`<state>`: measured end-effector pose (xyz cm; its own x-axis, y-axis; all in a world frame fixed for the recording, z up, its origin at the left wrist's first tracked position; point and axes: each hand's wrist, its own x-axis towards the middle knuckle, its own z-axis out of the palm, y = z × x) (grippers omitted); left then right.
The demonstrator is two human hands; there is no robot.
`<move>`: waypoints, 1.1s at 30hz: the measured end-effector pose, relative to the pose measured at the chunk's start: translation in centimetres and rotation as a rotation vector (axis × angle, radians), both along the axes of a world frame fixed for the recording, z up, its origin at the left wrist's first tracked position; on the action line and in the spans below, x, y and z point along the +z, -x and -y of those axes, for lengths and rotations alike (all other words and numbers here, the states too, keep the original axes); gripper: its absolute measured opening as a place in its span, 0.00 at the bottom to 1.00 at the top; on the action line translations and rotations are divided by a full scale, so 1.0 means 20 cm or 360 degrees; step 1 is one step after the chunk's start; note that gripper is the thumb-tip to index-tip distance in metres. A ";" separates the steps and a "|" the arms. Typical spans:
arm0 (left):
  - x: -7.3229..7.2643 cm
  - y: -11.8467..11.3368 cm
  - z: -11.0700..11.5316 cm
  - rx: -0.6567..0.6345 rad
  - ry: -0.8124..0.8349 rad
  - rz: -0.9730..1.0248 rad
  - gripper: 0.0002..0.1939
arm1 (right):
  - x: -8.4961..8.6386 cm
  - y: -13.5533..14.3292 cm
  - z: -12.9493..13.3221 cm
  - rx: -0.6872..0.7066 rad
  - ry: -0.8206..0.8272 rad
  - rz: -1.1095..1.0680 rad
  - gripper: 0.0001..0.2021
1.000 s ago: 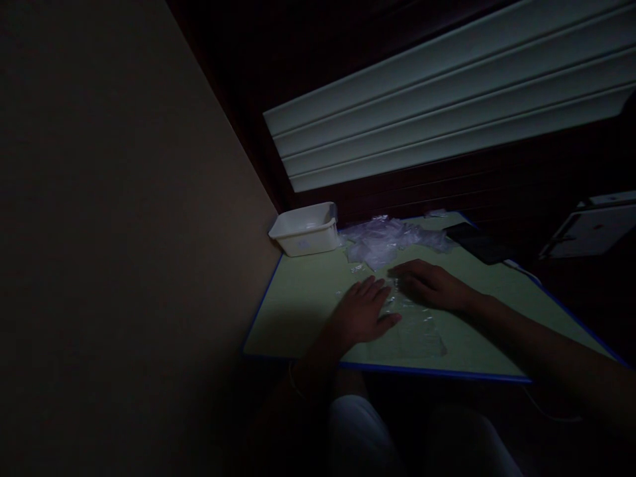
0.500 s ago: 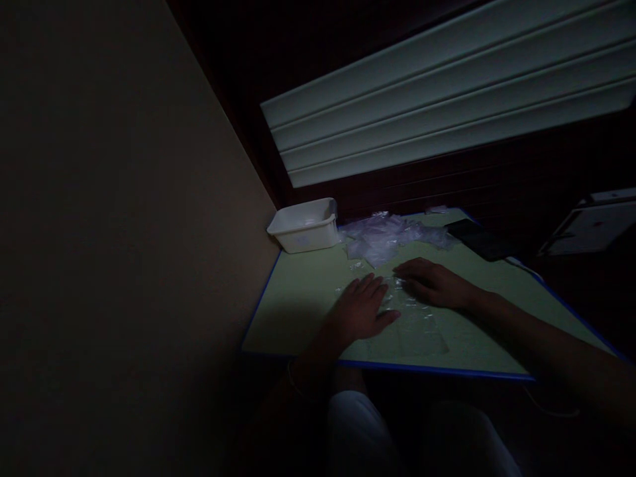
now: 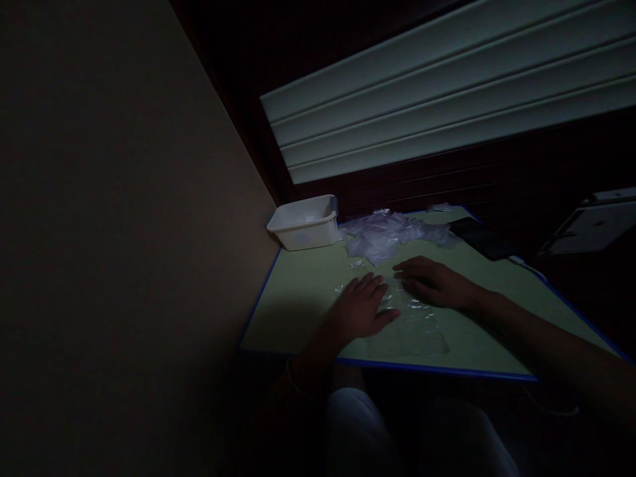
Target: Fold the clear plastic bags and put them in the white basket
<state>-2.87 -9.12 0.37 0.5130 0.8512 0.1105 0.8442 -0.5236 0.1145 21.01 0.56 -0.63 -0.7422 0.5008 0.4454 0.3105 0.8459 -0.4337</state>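
Note:
In the head view, my left hand (image 3: 364,308) lies flat with its fingers spread on a clear plastic bag (image 3: 417,338). The bag is flattened on the pale green table and shows several shiny wrinkles. My right hand (image 3: 430,281) rests at the bag's far right part, fingers stretched toward the left and thumb a little apart. I see nothing held in it. Dim light hides exactly where its fingertips touch. Just beyond both hands is a heap of crumpled clear plastic bags (image 3: 380,238).
A white plastic bin (image 3: 305,235) stands at the table's back left corner, near the wall. A dark flat device (image 3: 481,238) with a white cable lies at the back right. The green table (image 3: 293,298) has a blue edge. My knees are below its front edge.
Both hands hold almost the same place on the plastic bag. The view has shifted very slightly, and the glints on the plastic differ a little.

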 end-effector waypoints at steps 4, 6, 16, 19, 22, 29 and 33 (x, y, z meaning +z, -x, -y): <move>0.02 0.08 -0.04 0.0100 -0.0136 0.0108 0.28 | 0.02 0.01 0.01 -0.0019 0.0009 -0.0052 0.15; 0.04 0.14 -0.10 0.0252 -0.0199 0.0133 0.23 | 0.02 0.01 0.01 -0.0031 0.0029 -0.0053 0.15; -0.02 0.24 -0.36 0.0735 -0.0126 0.0111 0.24 | 0.03 0.04 0.05 0.0200 -0.0011 0.0002 0.18; -0.05 0.22 -0.38 0.0742 -0.0164 0.0181 0.20 | 0.00 0.05 0.05 0.0224 -0.0036 0.0047 0.18; -0.05 0.20 -0.38 0.0748 -0.0123 0.0296 0.13 | -0.01 0.05 0.04 0.0209 -0.0051 0.0074 0.17; 0.00 0.15 -0.37 0.0901 0.0058 0.0645 0.09 | -0.03 0.05 0.04 0.0202 -0.0039 0.0063 0.17; 0.03 0.12 -0.33 0.0897 0.0128 0.0799 0.08 | -0.02 0.06 0.04 0.0212 0.0007 0.0010 0.16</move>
